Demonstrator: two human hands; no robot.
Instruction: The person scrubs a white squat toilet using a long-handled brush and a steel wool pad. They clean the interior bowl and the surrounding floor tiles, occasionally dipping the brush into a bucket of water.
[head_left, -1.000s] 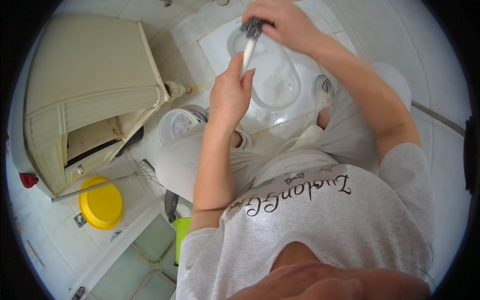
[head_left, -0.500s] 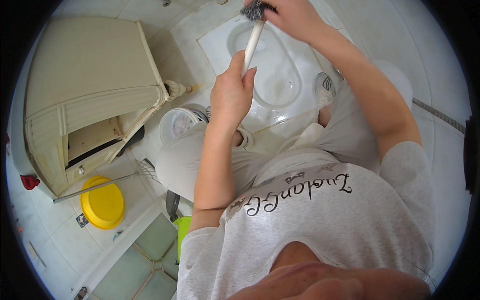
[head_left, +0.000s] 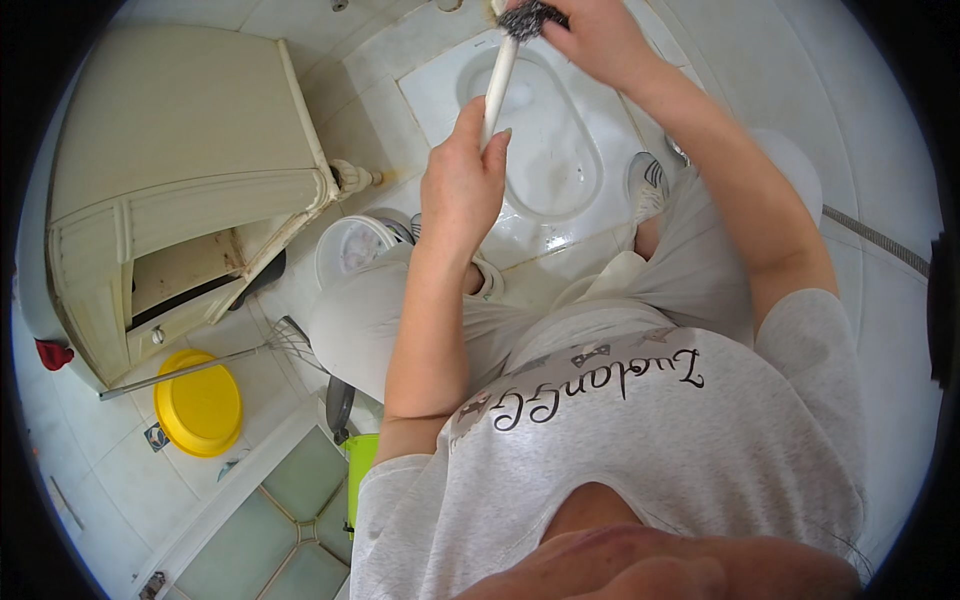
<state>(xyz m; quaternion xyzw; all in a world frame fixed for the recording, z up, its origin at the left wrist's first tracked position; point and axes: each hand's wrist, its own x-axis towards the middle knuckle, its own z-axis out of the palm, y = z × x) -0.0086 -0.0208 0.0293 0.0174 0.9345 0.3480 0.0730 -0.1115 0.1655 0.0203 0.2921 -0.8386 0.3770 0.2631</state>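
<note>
L hand [head_left: 463, 182] round rod [head_left: 499, 82], R hand [head_left: 600, 38] w/ scourer [head_left: 526, 20] farther along

Left forearm [head_left: 428, 325] extended forward, left grip [head_left: 463, 190] closed, right arm [head_left: 725, 170] slanting inward, right grip [head_left: 600, 38] curled farther forward.

In the head view, we are gripping a white rod [head_left: 500, 85] with our left hand [head_left: 462, 190] toward twelve o'clock. With our right hand [head_left: 595, 42], at one o'clock, we are holding a dark scrubber [head_left: 524, 20] against the rod's upper part. We are leaning over a squat toilet [head_left: 557, 185], also at one o'clock. We are seeing a cream cabinet [head_left: 190, 130] and, nearer, a white bucket [head_left: 324, 255] at ten, a wire-headed tool [head_left: 225, 360] crossing a yellow basin [head_left: 200, 415] at eight, and a green bin [head_left: 361, 465] at seven.
</note>
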